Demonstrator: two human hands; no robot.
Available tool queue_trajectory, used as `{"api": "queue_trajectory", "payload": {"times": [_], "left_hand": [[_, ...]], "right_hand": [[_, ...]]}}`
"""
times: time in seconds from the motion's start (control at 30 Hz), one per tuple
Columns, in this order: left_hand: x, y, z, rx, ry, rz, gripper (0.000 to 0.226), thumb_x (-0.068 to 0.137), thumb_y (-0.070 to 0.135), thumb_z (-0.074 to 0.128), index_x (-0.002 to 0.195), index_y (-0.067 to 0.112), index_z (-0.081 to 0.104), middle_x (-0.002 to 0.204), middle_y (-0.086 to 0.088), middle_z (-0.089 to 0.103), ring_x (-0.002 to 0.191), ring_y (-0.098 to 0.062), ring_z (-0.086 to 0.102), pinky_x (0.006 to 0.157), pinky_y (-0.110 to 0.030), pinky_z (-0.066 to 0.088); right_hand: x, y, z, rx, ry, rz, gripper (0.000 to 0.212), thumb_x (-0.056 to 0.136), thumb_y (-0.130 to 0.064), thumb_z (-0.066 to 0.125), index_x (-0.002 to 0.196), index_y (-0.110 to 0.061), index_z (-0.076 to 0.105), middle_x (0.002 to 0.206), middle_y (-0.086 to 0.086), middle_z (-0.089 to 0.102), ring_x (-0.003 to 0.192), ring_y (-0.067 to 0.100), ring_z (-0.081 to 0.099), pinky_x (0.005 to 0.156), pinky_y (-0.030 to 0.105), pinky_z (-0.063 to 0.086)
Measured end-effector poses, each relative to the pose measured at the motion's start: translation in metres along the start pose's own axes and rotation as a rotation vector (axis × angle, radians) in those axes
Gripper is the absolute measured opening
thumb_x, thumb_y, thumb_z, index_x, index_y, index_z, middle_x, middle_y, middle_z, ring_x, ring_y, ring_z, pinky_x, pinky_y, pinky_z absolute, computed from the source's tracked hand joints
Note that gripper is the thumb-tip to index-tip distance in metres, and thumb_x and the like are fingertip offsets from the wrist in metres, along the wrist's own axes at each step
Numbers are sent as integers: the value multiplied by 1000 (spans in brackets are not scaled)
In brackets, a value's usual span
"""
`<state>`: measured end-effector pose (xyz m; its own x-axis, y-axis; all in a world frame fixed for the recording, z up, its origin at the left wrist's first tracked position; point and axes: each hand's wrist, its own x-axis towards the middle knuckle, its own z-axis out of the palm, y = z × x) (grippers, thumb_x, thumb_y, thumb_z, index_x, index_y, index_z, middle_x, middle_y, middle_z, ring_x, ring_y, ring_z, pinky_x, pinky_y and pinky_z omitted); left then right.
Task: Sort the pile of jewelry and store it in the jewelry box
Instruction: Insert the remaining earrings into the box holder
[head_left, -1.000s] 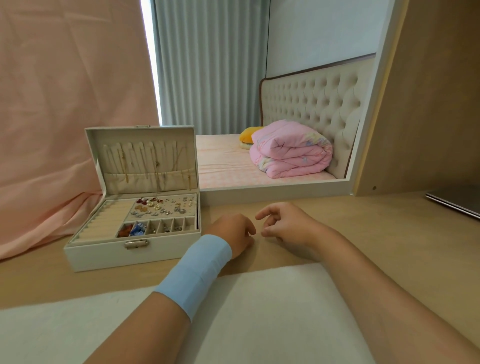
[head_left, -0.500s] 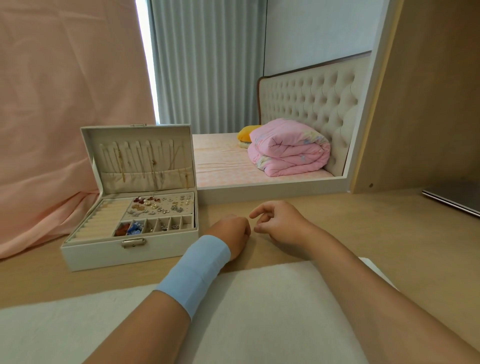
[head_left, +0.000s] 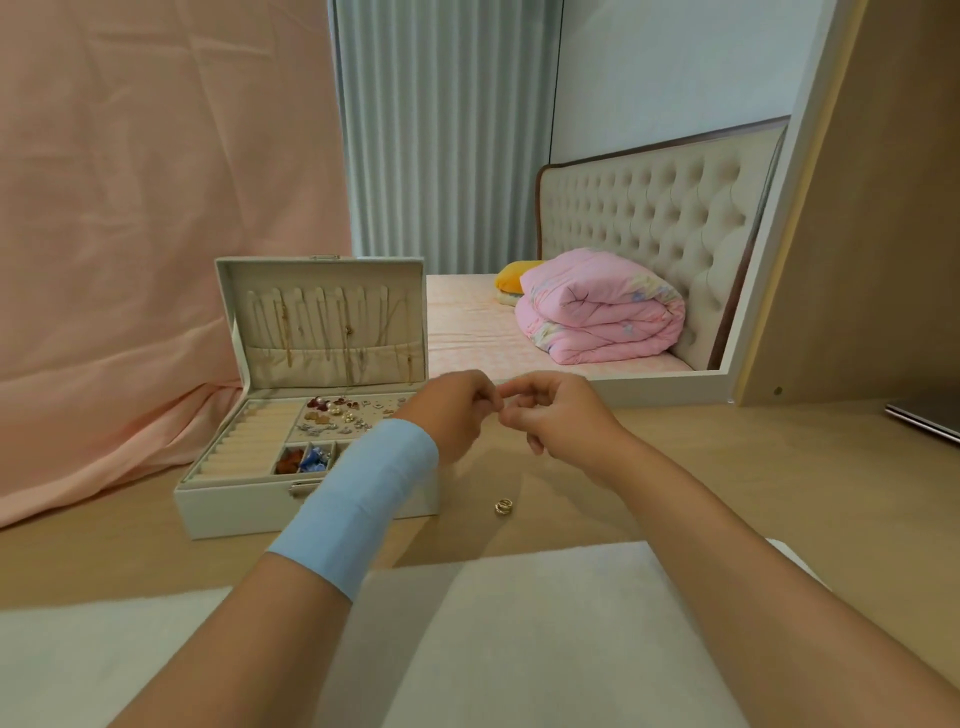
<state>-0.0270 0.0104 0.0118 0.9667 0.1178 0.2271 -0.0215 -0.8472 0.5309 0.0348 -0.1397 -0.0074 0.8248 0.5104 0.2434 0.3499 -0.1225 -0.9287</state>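
One white rectangular jewelry box (head_left: 234, 512), open on the left of the pale wooden counter (head_left: 779, 457), lid upright. Inside the lid, several thin gold chains (head_left: 285, 332) hanging over one cream pocket; exact count not readable. In the base: one ribbed cream ring-roll section (head_left: 244, 441) on the left and one flat panel dotted with many small earrings (head_left: 337, 415). In front of these, a row of little compartments, two showing contents, one reddish and one blue, the rest hidden behind the wrist.

Right of the box and apart from it, one small cluster of gold rings (head_left: 503, 506) on the bare counter; two at least, too small to count surely.

Beyond the rings, two hands up off the counter: left hand (head_left: 457, 410) and right hand (head_left: 561, 415), both with fingers curled, fingertips meeting between them. Cannot tell whether anything is pinched there. One light blue band (head_left: 358, 504) round the left wrist.

Nearest, one white cloth (head_left: 545, 649) along the counter's front edge. At far right, one dark flat device (head_left: 924, 423), partly cut off. Behind: one pink sheet (head_left: 156, 208), one grey-green pleated curtain (head_left: 441, 130), and one bed with a tufted beige headboard (head_left: 649, 218). On the bed, one folded pink quilt (head_left: 602, 317) and one yellow cushion (head_left: 511, 275).
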Motion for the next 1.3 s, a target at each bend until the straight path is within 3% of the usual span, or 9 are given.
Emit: {"api": "queue_trajectory", "payload": {"times": [0.17,0.33,0.47,0.63,0.83,1.0,1.07,1.2,1.3], "left_hand": [[1,-41,-42,-177,107,-82,16,101,22,50,91,22,62,73,-1,63,64,-16,61,64,-29,53],[-2,-89,-67,-420,265,-130,14,101,15,50,95,16,62,89,-1,69,74,-14,66,57,-23,52],[-1,-107,-77,-531,282,-125,10,95,6,59,98,13,66,83,-3,72,63,-10,64,53,-24,54],[0,-114,-80,-570,242,-115,12,91,7,66,94,16,74,81,-3,75,59,-10,63,49,-21,51],[2,-116,-86,-487,249,-44,6,86,16,74,91,19,77,74,-7,74,59,-14,63,56,-28,53],[2,-114,-90,-451,275,48,3,88,14,72,87,16,75,71,-11,70,58,-17,59,51,-30,49],[1,-110,-93,-477,269,66,4,90,11,69,90,11,73,71,-7,69,56,-12,58,49,-24,48],[-1,-106,-95,-611,196,51,8,94,11,63,92,8,71,74,-1,68,60,-12,57,51,-20,48],[-4,-105,-99,-763,96,17,12,96,13,60,87,9,68,67,3,64,59,-10,54,52,-19,45]], "right_hand": [[25,-16,39,10,-2,-8,19,90,0,69,103,-14,73,79,7,62,43,11,45,40,14,36],[55,-28,76,46,-17,-28,20,89,0,71,104,-15,73,88,10,63,40,3,49,39,13,36],[75,-32,95,62,-6,-44,20,88,-3,73,102,-17,74,90,9,70,42,13,49,40,15,38],[83,-31,106,129,24,-38,21,86,-10,78,103,-21,74,81,5,75,43,12,51,44,16,41],[80,-34,106,195,-1,-6,18,86,-15,78,102,-22,73,91,5,79,46,12,47,49,20,38],[81,-39,106,216,-38,15,15,87,-19,78,101,-22,74,96,5,79,48,9,48,50,22,36],[79,-42,103,191,-57,-19,9,87,-20,79,95,-23,76,95,4,79,49,8,49,51,22,38],[77,-50,100,143,-56,-190,14,85,-8,78,85,-22,77,70,-8,71,49,9,48,47,17,40],[77,-56,97,47,-27,-316,18,81,-4,81,85,-21,79,73,6,72,51,15,49,50,23,45]]}}
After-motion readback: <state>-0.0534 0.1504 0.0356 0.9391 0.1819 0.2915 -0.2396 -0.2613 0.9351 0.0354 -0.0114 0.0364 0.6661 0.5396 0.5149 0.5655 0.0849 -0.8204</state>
